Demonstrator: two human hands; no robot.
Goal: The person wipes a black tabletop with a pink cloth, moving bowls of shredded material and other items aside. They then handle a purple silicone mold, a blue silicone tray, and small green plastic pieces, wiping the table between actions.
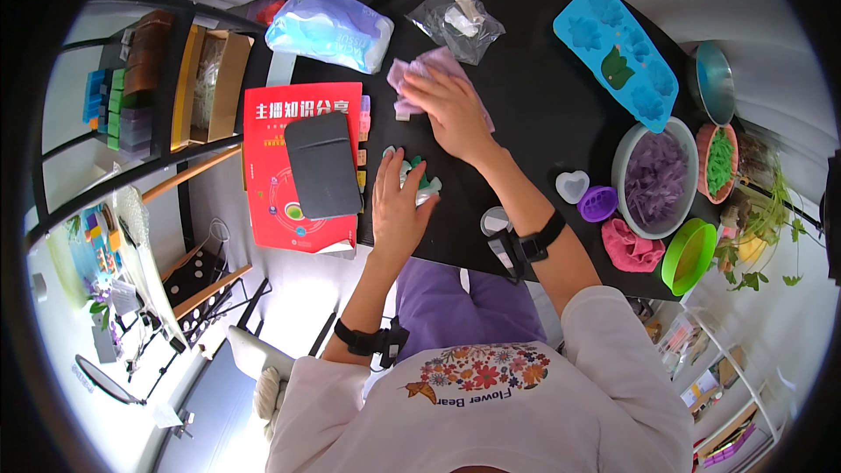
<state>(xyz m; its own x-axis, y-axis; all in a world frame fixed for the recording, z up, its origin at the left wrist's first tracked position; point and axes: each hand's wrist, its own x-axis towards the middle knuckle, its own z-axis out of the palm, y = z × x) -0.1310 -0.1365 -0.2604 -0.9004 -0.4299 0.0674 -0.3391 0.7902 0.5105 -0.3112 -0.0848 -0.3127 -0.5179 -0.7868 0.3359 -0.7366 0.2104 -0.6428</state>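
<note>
My right hand (453, 112) lies flat over a crumpled pink cloth (474, 82) on the black table (525, 79). A small pale block (402, 116) shows at the cloth's lower left edge. Nearer to me, my left hand (399, 200) rests with bent fingers over small white and green pieces (428, 189), partly hidden beneath it; whether it grips them cannot be told. Beyond the cloth sits a clear plastic bag (460, 21) with white pieces inside. A blue tissue pack (332, 31) lies to the upper left.
Left of my left hand, a black flat object (323, 165) lies on a red book (269, 210). To the right are a blue silicone mold (614, 56), a bowl of purple shreds (619, 177), a pink bowl (703, 171), a green mold (690, 256) and a heart-shaped mold (572, 187).
</note>
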